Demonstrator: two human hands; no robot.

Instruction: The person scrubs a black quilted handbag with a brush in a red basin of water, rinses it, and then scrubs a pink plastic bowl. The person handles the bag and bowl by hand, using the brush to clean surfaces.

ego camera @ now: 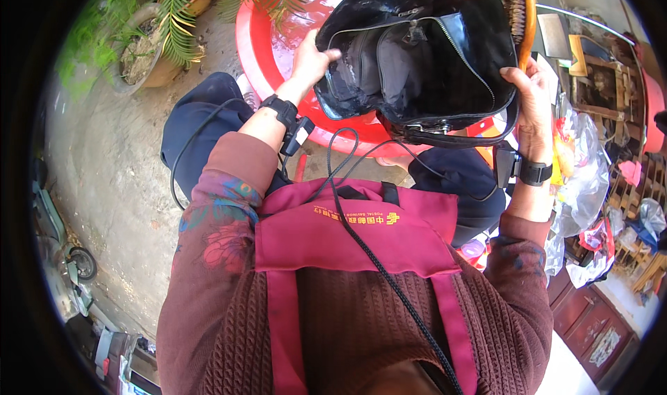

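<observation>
A wet black handbag [417, 66] hangs unzipped between my hands, its mouth towards me and its grey lining with inner zips showing. My left hand [310, 61] grips the bag's left edge, thumb inside the rim. At the right edge, my right hand [529, 90] pinches the bag and also holds a wooden-backed bristle brush [527, 20], which stands upright beside the bag. Beneath the bag is a red plastic basin [255, 66] with water in it. A bag handle [464, 140] loops along the near side, close to my right wrist.
Potted plants [143, 51] stand at the upper left on the concrete floor [114, 160]. Clear plastic bags [578, 171] and wooden crates [607, 93] crowd the right side. A black cord [365, 249] runs over my magenta apron [354, 238]. A maroon cabinet [589, 322] is at the lower right.
</observation>
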